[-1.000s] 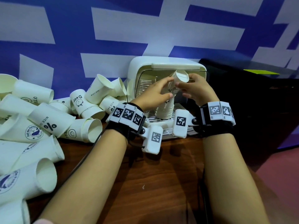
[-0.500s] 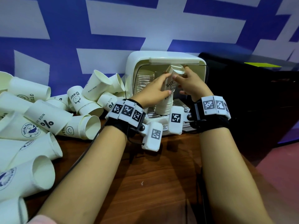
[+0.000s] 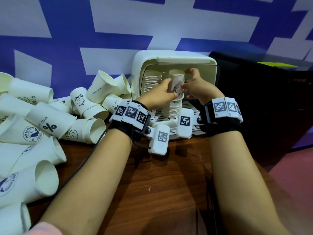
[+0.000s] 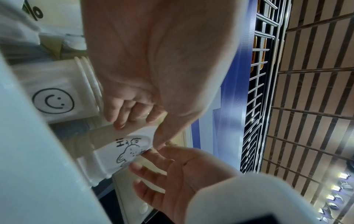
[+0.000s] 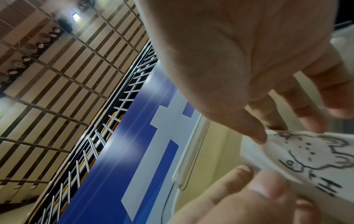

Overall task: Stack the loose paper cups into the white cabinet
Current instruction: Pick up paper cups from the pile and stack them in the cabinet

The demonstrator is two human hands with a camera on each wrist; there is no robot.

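Both hands raised at the open front of the white cabinet (image 3: 174,55), on a wooden table (image 3: 152,192) against a blue and white wall (image 3: 118,22). Left hand (image 3: 157,94) curled round the left side of a paper cup with a drawn animal and "Hi" (image 3: 177,85), thumb on the front below the drawing, fingers wrapped behind. Right hand (image 3: 197,87) at the right side of the same cup, thumb tip against its wall just beside the drawing, remaining fingers bent loosely and reaching toward the upper rim; firm grasp by those fingers not confirmed. Cup upright, mouth up, nested as the top piece of a stack of cups (image 3: 172,110) standing on the slotted floor of the cabinet, near its front edge. Second, taller stack (image 3: 151,82) at the left inside the cabinet, further cup rims visible behind. Loose cups (image 3: 50,122) heaped on their sides on the table to the left of the cabinet, printed with smileys, "NICE DAY" and round blue logos. Smiley cup (image 4: 53,97) in the left wrist view lying beside the held one. Black box (image 3: 264,99) just right of the cabinet. Tracking bands with square markers on both wrists (image 3: 130,114).
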